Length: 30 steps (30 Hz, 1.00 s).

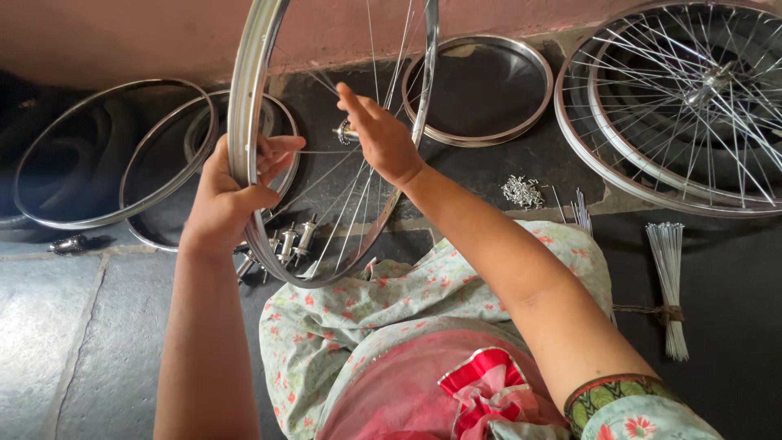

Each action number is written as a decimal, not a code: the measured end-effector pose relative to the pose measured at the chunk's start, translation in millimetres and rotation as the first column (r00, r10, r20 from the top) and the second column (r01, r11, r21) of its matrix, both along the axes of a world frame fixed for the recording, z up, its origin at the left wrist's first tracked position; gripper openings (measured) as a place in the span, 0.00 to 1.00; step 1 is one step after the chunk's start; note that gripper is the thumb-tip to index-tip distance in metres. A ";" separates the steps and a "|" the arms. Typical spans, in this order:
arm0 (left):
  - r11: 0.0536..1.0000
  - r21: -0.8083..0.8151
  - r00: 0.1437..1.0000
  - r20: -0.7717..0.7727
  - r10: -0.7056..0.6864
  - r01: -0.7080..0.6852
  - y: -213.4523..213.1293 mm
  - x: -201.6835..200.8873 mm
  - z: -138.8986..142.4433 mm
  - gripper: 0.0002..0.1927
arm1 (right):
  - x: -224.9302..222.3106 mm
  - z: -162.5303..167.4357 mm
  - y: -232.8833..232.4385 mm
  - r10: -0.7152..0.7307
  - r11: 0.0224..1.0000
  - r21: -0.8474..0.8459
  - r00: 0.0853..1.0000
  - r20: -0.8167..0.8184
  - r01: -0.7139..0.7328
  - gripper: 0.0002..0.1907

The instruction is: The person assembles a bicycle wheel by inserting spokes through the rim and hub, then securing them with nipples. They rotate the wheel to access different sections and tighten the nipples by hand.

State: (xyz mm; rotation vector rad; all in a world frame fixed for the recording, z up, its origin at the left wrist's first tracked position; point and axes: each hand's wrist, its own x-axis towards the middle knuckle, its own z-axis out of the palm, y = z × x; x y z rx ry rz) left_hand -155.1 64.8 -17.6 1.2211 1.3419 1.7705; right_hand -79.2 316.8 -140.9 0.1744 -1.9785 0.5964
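Observation:
A shiny metal bicycle rim stands upright on my lap, with thin spokes running from it to a hub in its middle. My left hand grips the rim's left side, thumb on the outside and fingers curled over the edge. My right hand reaches through the spokes beside the hub, fingers extended; whether it pinches a spoke I cannot tell.
Several bare rims lie on the dark stone floor at left and one rim at the back. Spoked wheels lie at right. Loose hubs, a pile of nipples and a tied spoke bundle lie nearby.

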 end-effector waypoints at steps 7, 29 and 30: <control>0.995 -0.004 0.994 -0.043 0.099 -0.100 -0.9 9.0 -9.2 0.30 | 2.9 17.6 -25.3 -0.230 0.963 0.150 0.973 0.012 0.226 0.45; 0.982 0.040 0.945 -0.266 0.189 -0.185 -11.4 55.7 -47.0 0.30 | -8.1 12.8 -4.2 0.091 0.884 -0.466 0.990 0.110 -0.030 0.07; 0.982 0.071 0.941 -0.281 0.188 -0.175 -10.8 56.2 -54.8 0.29 | -9.4 11.0 -3.8 0.364 0.690 -0.689 0.929 0.065 -0.222 0.06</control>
